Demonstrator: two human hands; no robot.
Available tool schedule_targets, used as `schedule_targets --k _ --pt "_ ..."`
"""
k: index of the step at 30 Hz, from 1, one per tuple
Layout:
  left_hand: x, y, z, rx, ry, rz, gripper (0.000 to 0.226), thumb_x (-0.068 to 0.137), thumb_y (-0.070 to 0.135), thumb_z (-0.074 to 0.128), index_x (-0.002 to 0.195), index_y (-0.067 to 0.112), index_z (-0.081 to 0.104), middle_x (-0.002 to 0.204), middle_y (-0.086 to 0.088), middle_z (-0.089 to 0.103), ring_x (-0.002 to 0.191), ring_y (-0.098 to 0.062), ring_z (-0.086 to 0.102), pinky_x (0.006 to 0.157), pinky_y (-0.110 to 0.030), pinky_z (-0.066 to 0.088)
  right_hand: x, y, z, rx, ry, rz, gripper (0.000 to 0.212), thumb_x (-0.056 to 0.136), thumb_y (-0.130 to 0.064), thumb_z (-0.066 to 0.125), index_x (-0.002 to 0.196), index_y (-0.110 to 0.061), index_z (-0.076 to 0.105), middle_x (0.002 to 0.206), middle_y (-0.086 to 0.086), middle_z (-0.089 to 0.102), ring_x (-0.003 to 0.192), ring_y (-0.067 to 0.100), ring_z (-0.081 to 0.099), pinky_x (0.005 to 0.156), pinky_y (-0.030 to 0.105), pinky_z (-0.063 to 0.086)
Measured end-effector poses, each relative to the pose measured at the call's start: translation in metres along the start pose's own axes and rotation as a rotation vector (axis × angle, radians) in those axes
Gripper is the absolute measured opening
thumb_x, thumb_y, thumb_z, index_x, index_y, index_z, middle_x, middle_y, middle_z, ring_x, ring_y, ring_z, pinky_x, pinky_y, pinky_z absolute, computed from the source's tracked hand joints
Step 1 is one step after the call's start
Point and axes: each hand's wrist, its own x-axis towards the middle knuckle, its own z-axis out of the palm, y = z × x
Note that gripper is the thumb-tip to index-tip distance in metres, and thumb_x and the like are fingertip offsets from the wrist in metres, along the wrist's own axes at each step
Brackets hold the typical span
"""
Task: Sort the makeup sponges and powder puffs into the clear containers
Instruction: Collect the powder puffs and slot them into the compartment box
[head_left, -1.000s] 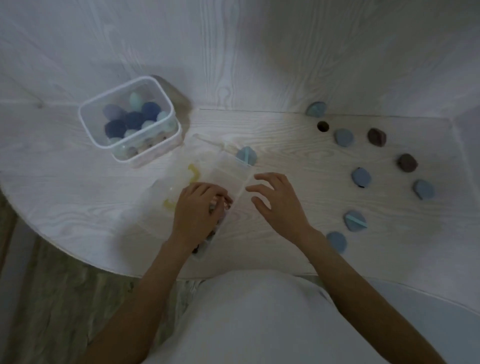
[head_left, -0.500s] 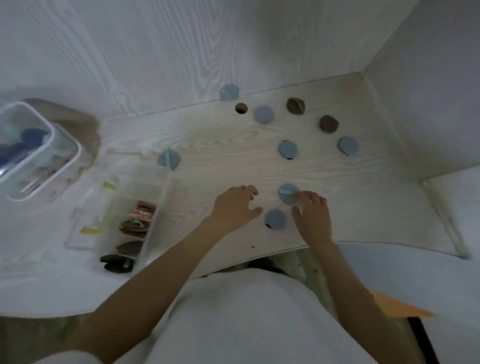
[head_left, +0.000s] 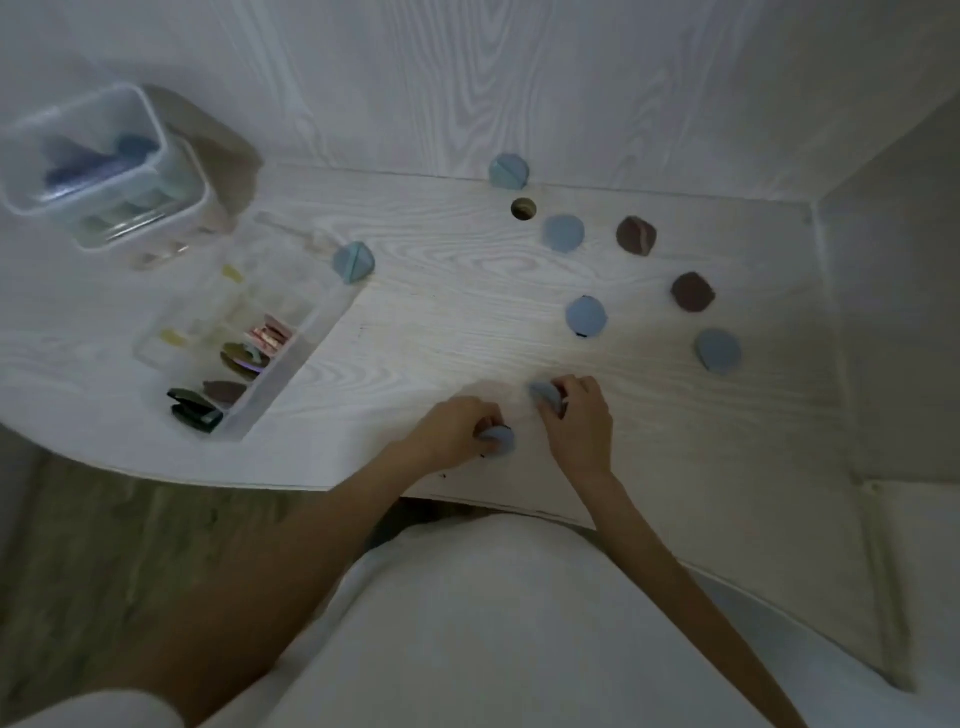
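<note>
While both hands (head_left: 519, 431) pinch them, two powder puffs (head_left: 545, 393) look round, flat, blue.

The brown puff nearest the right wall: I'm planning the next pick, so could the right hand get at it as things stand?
Probably not at once: the right hand already grips a blue puff. Otherwise the bare table leaves the way to the brown puff open.
</note>
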Motion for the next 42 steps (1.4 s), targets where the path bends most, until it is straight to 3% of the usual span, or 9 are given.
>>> schedule_targets --k 5,9,12,16,20,23,33,36,42 --pt "-0.044 -0.029 -0.031 -0.125 0.442 0.085 0.023 0.092 0.022 0.058 0.113 0.018 0.065 0.099 -0.003 0.056 0.083 -0.015 0.054 0.070 -0.022 0.041 -0.004 -0.027 0.000 0.162 -0.084 -0.136 0.017 0.092 -0.013 0.054 0.106 -0.006 0.063 0.094 0.009 0.061 0.078 0.018 0.055 0.064 0.025 0.042" --pt "-0.081 -0.071 -0.085 -0.020 0.746 0.109 0.028 0.091 0.013 0.058 0.118 0.017 0.064 0.100 -0.007 0.054 0.085 -0.014 0.049 0.073 -0.019 0.037 0.000 -0.066 0.012 0.231 -0.112 -0.200 0.018 0.090 -0.012 0.058 0.107 -0.011 0.064 0.090 0.000 0.063 0.076 0.011 0.055 0.060 0.010 0.037" --pt "-0.096 -0.106 -0.131 0.114 0.878 0.034 0.021 0.086 0.020 0.064 0.106 0.018 0.071 0.095 -0.004 0.067 0.082 -0.019 0.061 0.067 -0.026 0.045 0.000 -0.098 0.022 0.297 -0.129 -0.209 0.020 0.086 -0.012 0.062 0.105 -0.017 0.062 0.084 -0.006 0.062 0.070 0.006 0.056 0.062 0.017 0.041" --pt "-0.087 -0.144 -0.173 0.357 0.743 0.022 0.014 0.080 0.015 0.069 0.094 0.017 0.070 0.085 -0.005 0.072 0.074 -0.027 0.067 0.059 -0.032 0.049 0.001 -0.136 0.043 0.304 -0.125 -0.223 0.018 0.087 -0.014 0.061 0.105 -0.018 0.061 0.084 -0.005 0.063 0.071 0.007 0.057 0.060 0.020 0.042" --pt "-0.063 -0.173 -0.191 0.384 0.473 0.019 0.021 0.087 0.012 0.059 0.101 0.019 0.072 0.109 -0.003 0.069 0.099 -0.026 0.062 0.081 -0.032 0.046 0.007 -0.169 0.062 0.322 -0.073 -0.215 0.015 0.087 -0.014 0.061 0.101 -0.018 0.062 0.083 -0.007 0.063 0.072 0.010 0.059 0.060 0.018 0.043" --pt "-0.049 -0.185 -0.191 0.485 0.346 0.070 0.029 0.087 0.013 0.056 0.113 0.021 0.067 0.117 -0.002 0.066 0.104 -0.024 0.058 0.088 -0.033 0.043 0.012 -0.193 0.076 0.322 -0.031 -0.212 0.009 0.087 -0.015 0.061 0.096 -0.017 0.062 0.081 -0.006 0.065 0.072 0.012 0.061 0.065 0.029 0.049" --pt "-0.049 -0.218 -0.188 0.610 0.346 0.338 0.034 0.086 0.018 0.061 0.120 0.019 0.063 0.115 -0.007 0.059 0.104 -0.028 0.054 0.080 -0.038 0.044 0.034 -0.220 0.110 0.297 0.114 -0.234 0.007 0.086 -0.017 0.063 0.089 -0.011 0.064 0.082 0.000 0.066 0.073 0.014 0.060 0.063 0.037 0.052" --pt "-0.048 -0.222 -0.187 0.577 0.354 0.359 0.033 0.088 0.018 0.056 0.121 0.017 0.062 0.109 -0.007 0.061 0.096 -0.027 0.056 0.081 -0.037 0.044 0.040 -0.221 0.120 0.253 0.146 -0.230 0.005 0.082 -0.018 0.066 0.083 -0.014 0.065 0.082 0.000 0.065 0.073 0.015 0.054 0.062 0.031 0.042" --pt "-0.052 -0.228 -0.194 0.427 0.444 0.419 0.029 0.083 0.030 0.044 0.085 0.016 0.070 0.079 -0.001 0.071 0.067 -0.020 0.066 0.085 -0.026 0.033 0.038 -0.237 0.148 0.222 0.145 -0.175 0.016 0.074 -0.020 0.074 0.084 -0.017 0.062 0.077 -0.004 0.065 0.075 0.017 0.056 0.067 0.027 0.041"
